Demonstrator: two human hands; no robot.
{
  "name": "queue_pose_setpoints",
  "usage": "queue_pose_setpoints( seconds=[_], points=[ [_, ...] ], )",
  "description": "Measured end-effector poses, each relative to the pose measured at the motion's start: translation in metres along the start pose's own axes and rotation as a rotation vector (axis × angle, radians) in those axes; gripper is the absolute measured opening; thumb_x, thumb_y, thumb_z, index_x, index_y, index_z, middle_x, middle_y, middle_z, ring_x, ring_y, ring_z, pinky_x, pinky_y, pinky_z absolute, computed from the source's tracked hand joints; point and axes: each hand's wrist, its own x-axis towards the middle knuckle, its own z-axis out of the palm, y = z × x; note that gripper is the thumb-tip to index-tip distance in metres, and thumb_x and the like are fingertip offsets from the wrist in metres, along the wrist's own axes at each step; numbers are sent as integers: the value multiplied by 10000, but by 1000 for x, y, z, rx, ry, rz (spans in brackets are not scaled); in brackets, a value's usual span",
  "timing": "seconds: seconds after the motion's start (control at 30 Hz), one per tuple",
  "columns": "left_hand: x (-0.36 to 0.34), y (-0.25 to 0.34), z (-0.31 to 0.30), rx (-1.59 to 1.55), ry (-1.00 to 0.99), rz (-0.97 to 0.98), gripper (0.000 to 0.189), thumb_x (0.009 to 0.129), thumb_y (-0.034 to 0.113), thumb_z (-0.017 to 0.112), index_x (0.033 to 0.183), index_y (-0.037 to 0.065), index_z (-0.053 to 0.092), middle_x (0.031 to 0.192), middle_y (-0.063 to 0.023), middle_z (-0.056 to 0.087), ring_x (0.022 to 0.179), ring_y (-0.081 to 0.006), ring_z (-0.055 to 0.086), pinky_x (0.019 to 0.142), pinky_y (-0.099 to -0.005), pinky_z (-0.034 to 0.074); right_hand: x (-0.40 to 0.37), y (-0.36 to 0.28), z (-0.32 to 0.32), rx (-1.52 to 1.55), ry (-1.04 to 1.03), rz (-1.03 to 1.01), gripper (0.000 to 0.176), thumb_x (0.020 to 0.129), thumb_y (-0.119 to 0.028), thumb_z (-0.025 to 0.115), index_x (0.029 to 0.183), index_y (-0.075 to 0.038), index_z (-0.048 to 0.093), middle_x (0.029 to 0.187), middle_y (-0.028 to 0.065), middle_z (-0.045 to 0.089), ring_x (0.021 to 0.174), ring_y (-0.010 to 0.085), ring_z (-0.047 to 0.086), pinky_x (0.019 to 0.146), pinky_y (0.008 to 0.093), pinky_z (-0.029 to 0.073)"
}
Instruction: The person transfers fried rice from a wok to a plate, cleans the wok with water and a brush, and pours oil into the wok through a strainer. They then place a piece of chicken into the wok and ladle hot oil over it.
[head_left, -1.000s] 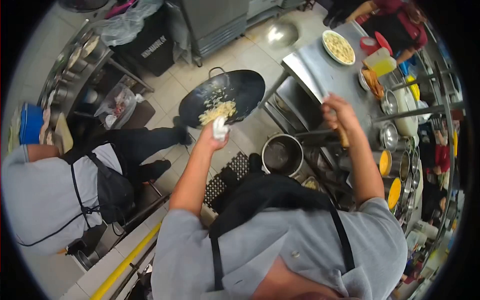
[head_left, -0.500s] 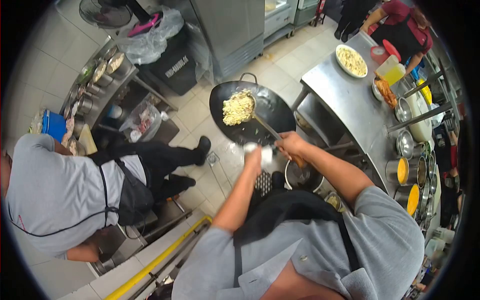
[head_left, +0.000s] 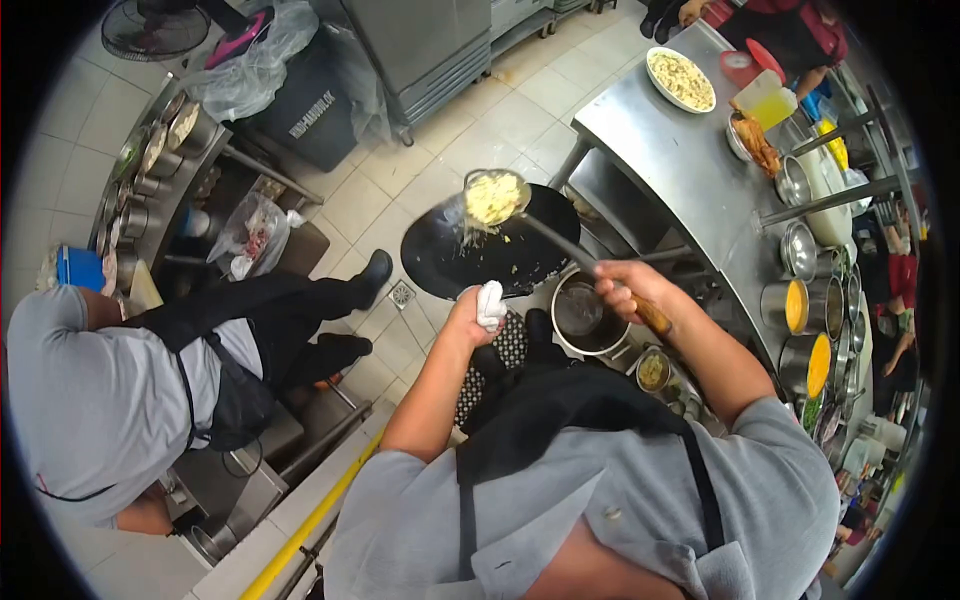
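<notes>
A black wok is in front of me, with a little loose food left on its inner surface. My right hand is closed around the wooden handle of a long metal ladle. Pale yellow food, in small pieces, heaps in the ladle's bowl over the wok's far side. My left hand grips a folded white cloth at the wok's near rim; whether a handle lies inside the cloth is hidden.
On the steel table to the right is an oval plate of similar food. A large pot stands beside my right hand. At left, a co-worker bends over a counter. A black bin stands beyond.
The food has gone from resting in the wok to being heaped in the raised ladle. My right hand has moved right and slightly up; the wok sits lower and further left in view.
</notes>
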Motion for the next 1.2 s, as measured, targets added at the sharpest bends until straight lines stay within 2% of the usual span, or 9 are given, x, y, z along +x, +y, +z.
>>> queue_pose_setpoints(
  seconds=[0.17, 0.27, 0.33, 0.53, 0.7, 0.8, 0.87, 1.0, 1.2],
  points=[
    [-4, -7, -1, 167, -15, 242, 242, 872, 269, 409, 783, 111, 570, 627, -44, 569, 521, -206, 556, 435, -352, 434, 14, -12, -10, -37, 52, -142, 128, 865, -128, 528, 948, -79, 443, 654, 17, 470, 396, 49, 359, 304, 197, 265],
    [-69, -64, 12, 283, 381, 447, 249, 801, 97, 522, 1034, 23, 571, 911, -97, 633, 763, -217, 638, 661, -351, 512, 10, -8, -1, -358, 232, -322, 331, 849, -109, 549, 1138, -3, 429, 623, 40, 479, 364, 90, 388, 299, 236, 295],
    [-81, -91, 11, 362, 295, 616, 313, 739, 98, 549, 1020, -38, 572, 933, -119, 624, 803, -236, 631, 691, -352, 499, -6, 13, 25, -769, 321, -315, 488, 838, -88, 559, 1257, 47, 350, 588, 51, 477, 343, 118, 401, 307, 269, 323],
    [37, -28, -7, 79, 65, 360, 145, 832, 204, 486, 767, 111, 577, 644, -24, 582, 526, -186, 564, 458, -339, 463, 37, 34, 14, 12, -255, 13, 140, 874, -143, 522, 978, -66, 467, 604, -11, 441, 401, 33, 357, 295, 184, 257],
    [25, -36, -22, 117, 46, -37, 228, 840, 236, 438, 654, 199, 565, 535, 19, 522, 433, -156, 497, 357, -321, 371, -119, 18, -11, 372, -429, -113, 369, 930, -209, 445, 1266, -69, 380, 675, 4, 429, 398, 17, 350, 299, 162, 258],
    [18, -55, -22, 128, 214, -106, 218, 842, 272, 455, 668, 214, 572, 566, 6, 529, 474, -166, 516, 415, -286, 389, -170, -9, -46, 196, -93, -312, 397, 908, -285, 481, 1248, -92, 413, 653, -11, 435, 370, 32, 340, 286, 175, 264],
    [33, -60, -54, 178, 148, -170, 218, 844, 284, 457, 680, 210, 580, 605, -3, 545, 524, -171, 524, 469, -290, 409, -189, -43, -41, -30, 265, -623, 184, 888, -275, 519, 814, -112, 476, 586, -6, 452, 398, 59, 385, 306, 211, 297],
    [20, -75, -69, 129, 192, -120, 219, 843, 295, 459, 689, 203, 584, 634, -17, 554, 561, -176, 526, 502, -297, 414, -153, -124, -83, -345, 764, -954, 272, 859, -210, 550, 1049, -18, 514, 617, 18, 480, 416, 99, 444, 323, 250, 348],
    [9, -82, -97, 112, 162, -17, 210, 831, 278, 461, 676, 201, 580, 617, -21, 550, 532, -185, 516, 476, -302, 408, -96, -171, -135, -547, 898, -840, 371, 856, -155, 540, 1196, -21, 471, 577, 19, 446, 382, 117, 422, 304, 275, 339]
  ],
)
